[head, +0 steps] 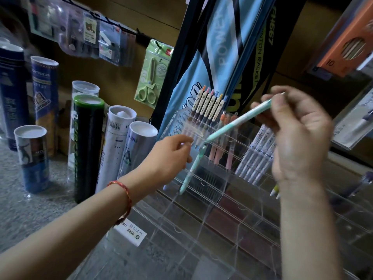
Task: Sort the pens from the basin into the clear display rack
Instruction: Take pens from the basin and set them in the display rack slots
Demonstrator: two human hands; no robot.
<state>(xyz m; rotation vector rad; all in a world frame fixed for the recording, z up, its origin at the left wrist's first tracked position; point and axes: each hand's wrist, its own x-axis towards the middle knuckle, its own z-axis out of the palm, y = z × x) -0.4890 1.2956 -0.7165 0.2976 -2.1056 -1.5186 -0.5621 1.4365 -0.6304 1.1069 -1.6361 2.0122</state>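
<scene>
From the head view, the sorting looks partly done. The clear display rack (201,229) leans against a blue racket bag (222,47), and only its upper compartments hold stock: a row of cream pens (207,106) at the top, some orange and pink pens (222,142) just below and to the right, and a bundle of white pens (256,152) further right.

The right hand (298,134) grips a mint pen (238,124) with curled fingers, holding it slanted above the rack with its tip pointing down toward the middle rows. It has not yet been placed. A second mint pen (193,166) stands tilted in a compartment just beside the left hand (173,156). That hand's fingers are curled close to the pen's top, but I cannot tell whether they pinch it or only hover near it.

Most of the lower rows look unfilled, so I'd judge there is plenty left to do. The basin is out of sight, so I cannot say how many pens remain.
</scene>
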